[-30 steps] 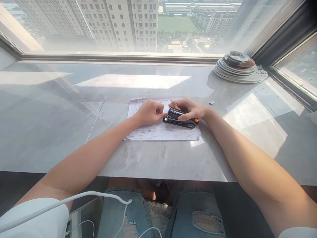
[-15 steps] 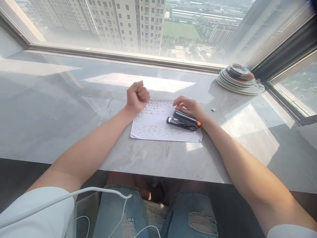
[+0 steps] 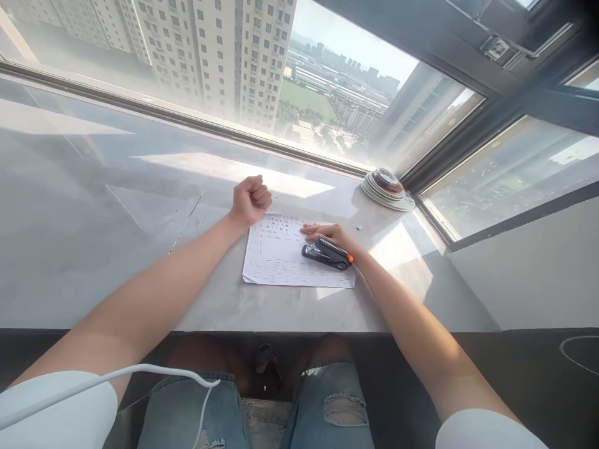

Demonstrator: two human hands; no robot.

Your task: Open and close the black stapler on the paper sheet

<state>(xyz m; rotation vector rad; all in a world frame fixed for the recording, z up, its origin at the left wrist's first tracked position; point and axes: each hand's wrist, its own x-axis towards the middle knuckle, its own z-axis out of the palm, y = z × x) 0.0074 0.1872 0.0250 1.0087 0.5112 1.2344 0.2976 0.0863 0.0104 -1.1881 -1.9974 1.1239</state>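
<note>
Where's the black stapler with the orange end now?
In the head view, the black stapler lies on the right part of the white rectangular paper, beside the right hand.

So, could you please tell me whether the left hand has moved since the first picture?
Yes: the left hand has moved left and forward, judged against the thin line on the countertop, and now sits nearer that line.

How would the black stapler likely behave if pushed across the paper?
The stapler would probably slide rather than roll, since it looks long and flat-sided. It seems stiff, its straight body showing no sag. The thin-looking paper beneath might drag or crease.
</note>
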